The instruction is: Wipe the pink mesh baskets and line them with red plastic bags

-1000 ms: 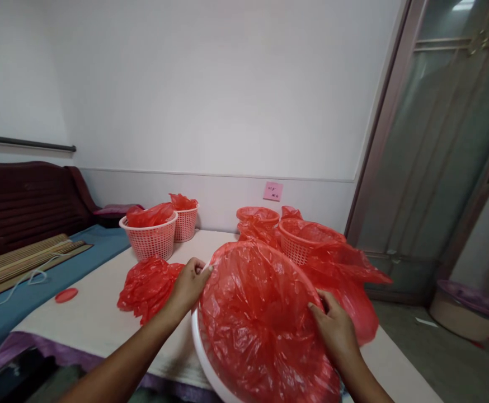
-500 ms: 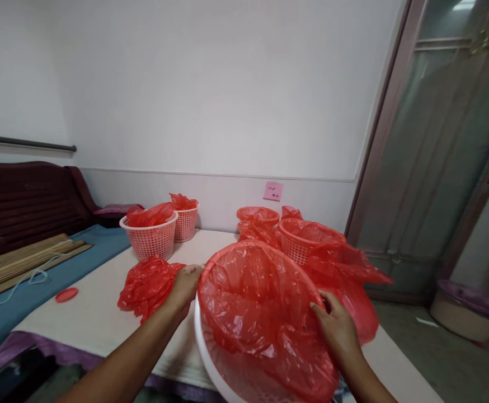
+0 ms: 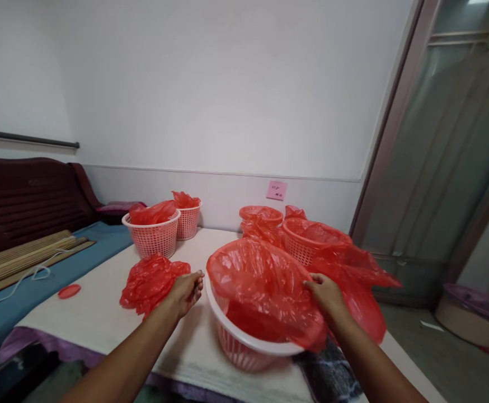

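A white plastic basket (image 3: 253, 347) stands upright on the near part of the table, with a thin red plastic bag (image 3: 265, 280) lining it and draped over its far and right rim. My right hand (image 3: 327, 294) pinches the bag's edge at the right side of the rim. Just left of the basket, my left hand (image 3: 189, 291) is apart from the rim, its fingers curled together with nothing visible in them. Beside my left wrist lies a crumpled heap of red plastic bags (image 3: 154, 284). The bag hides much of the basket's inside.
Two lined baskets (image 3: 152, 238) stand at the back left. Further red-lined baskets (image 3: 301, 246) are at the back right, bags spilling beside them. A red disc (image 3: 69, 291) lies at left, a dark patterned item (image 3: 332, 372) at the near right edge, and a bin (image 3: 471, 319) on the floor.
The basket has gone from tilted towards me to upright on the table. My left hand has let go of the rim. The bag's near edge has slipped inward, baring the white rim.
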The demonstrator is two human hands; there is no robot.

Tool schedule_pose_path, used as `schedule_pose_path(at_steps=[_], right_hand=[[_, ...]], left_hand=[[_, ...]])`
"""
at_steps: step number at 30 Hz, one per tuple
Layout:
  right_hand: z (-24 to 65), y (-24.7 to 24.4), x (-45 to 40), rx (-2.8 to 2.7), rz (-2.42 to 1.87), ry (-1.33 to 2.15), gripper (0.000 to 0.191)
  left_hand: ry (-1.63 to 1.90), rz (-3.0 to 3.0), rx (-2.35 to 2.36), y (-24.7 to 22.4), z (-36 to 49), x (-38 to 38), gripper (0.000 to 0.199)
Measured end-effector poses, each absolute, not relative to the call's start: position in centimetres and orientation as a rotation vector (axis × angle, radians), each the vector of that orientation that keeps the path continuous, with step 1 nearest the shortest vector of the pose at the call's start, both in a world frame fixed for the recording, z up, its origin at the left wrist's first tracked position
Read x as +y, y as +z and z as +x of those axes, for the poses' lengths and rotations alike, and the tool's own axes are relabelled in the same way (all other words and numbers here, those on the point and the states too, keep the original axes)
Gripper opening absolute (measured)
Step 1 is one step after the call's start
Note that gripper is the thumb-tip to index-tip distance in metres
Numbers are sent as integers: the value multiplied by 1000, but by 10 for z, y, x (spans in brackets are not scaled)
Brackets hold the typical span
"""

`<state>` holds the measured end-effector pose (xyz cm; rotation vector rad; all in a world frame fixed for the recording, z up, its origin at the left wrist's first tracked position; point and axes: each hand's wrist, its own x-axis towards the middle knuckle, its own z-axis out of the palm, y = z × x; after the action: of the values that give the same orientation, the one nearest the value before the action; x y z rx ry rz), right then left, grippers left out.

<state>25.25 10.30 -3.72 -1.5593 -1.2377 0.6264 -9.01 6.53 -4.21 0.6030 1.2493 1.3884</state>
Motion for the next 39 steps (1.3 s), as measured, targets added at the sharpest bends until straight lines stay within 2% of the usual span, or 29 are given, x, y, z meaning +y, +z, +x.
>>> schedule_pose_path(at_steps=[4,8,11,16,20,30,34,39], right_hand=[[256,-44,112,-1235,-1555,630,23],[255,-46,114,-1257,-1557,613,24],[252,-43,115,-1272,-1566,583,23],[246,-40,115,-1298,-1563,559,26],[245,-40,112,-1326,-1562,533,25],[245,-39,110,-1313,-1575,535,23],[242,-37,111,-1337,-1540,579,21],[242,-38,114,-1348,-1519,643,9]], left_hand=[[1409,596,1261,-44,-94,53,17],[1403,650,1183,-20,-92,28,19],[1199,663,1081,4,-87,6,18],[916,489,874,27,-66,-8,31],[996,341,779,24,-46,-4,36],[1175,484,902,10,-45,-15,17],[1093,563,883,15,-36,-20,33],[1201,442,832,15,-25,-13,13]])
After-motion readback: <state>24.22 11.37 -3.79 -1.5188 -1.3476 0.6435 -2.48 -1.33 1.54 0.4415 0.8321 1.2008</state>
